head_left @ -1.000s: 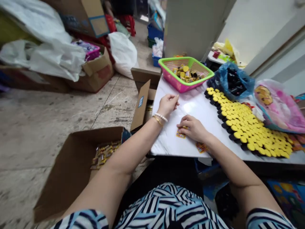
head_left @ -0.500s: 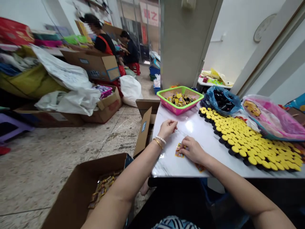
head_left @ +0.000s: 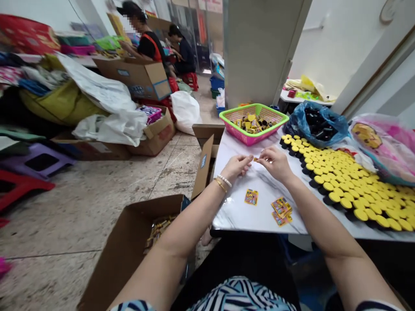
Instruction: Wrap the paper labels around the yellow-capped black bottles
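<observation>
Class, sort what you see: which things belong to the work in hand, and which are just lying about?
Work in hand, apparently:
small yellow piece between left hand and right hand
flat printed pieces
yellow-topped pieces
basket

Just lying about, apparently:
purple stool
white sack

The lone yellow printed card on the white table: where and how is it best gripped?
Probably pinch the card by its near edge, coming from the near side: it lies flat on the table, so a thin edge seems the best hold. The overlapping cards to its right make that side less handy.
</observation>
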Demonstrator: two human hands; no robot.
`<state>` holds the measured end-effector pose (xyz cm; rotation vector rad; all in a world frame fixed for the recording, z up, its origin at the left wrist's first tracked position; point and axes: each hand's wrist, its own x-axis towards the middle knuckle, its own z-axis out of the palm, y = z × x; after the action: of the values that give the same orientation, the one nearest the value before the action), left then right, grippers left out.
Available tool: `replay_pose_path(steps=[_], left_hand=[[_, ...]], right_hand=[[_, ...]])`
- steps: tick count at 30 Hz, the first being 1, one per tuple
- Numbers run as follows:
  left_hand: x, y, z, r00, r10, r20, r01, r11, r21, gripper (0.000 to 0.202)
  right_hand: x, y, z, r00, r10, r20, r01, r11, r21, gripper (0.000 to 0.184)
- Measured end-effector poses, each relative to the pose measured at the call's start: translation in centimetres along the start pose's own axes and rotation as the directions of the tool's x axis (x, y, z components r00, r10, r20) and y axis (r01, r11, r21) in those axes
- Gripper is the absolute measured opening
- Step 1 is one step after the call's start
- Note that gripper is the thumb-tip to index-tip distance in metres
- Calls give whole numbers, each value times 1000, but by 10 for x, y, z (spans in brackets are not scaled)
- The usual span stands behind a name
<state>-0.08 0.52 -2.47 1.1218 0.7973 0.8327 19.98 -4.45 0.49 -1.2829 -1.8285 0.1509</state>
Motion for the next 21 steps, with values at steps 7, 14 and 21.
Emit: replay_pose_path(steps=[7, 14, 21], left_hand=[[-1, 3, 3, 994, -80, 74, 87, 992, -94, 58], [2, 0, 5, 993, 112, -47, -115, 992, -51, 42], [4, -13, 15, 953, 278, -122, -250, 946, 205, 56]], right_hand=[[-17, 1, 10, 995, -103, -2, 103, 994, -33, 11], [-14, 3, 12, 938, 345, -17, -325, 898, 297, 62], [-16, 9, 29, 834, 514, 200, -522, 620, 586, 47]])
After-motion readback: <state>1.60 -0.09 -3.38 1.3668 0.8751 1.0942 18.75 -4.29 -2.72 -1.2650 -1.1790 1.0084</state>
